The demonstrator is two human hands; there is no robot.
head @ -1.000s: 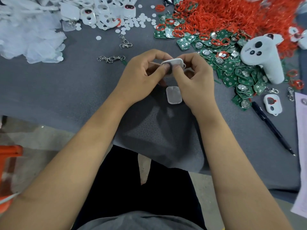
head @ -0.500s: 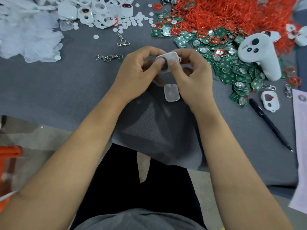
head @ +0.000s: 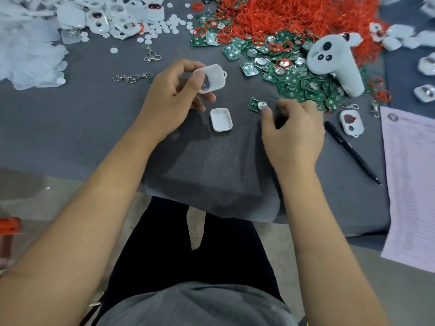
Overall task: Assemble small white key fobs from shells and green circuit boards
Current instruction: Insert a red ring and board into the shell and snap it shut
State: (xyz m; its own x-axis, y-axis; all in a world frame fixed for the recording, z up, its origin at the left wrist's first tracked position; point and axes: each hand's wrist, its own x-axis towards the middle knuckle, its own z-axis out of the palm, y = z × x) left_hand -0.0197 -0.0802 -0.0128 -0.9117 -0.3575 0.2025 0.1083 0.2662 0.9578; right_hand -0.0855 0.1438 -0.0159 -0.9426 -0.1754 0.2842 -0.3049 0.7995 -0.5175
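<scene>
My left hand (head: 171, 100) holds a white shell half (head: 210, 78) above the grey mat, thumb on its near face and fingers behind it. A second white shell half (head: 221, 119) lies hollow side up on the mat between my hands. My right hand (head: 292, 128) rests low on the mat to the right, its thumb tip touching a green circuit board (head: 256, 105) with a round silver cell. The fingers are curled and blurred. A heap of green circuit boards (head: 294, 81) spreads just behind that hand.
Red rubber rings (head: 294, 12) pile at the back right. White shells (head: 113, 17), round white discs and plastic bags fill the back left. A white handheld controller (head: 334, 64), a black pen (head: 350, 151), a finished fob (head: 352, 122), metal clasps (head: 133, 77) and a paper sheet (head: 412, 184) lie around.
My hands have parted. The left keeps the white shell half and has tilted it; the right has let go and dropped right to a single green board on the mat.
</scene>
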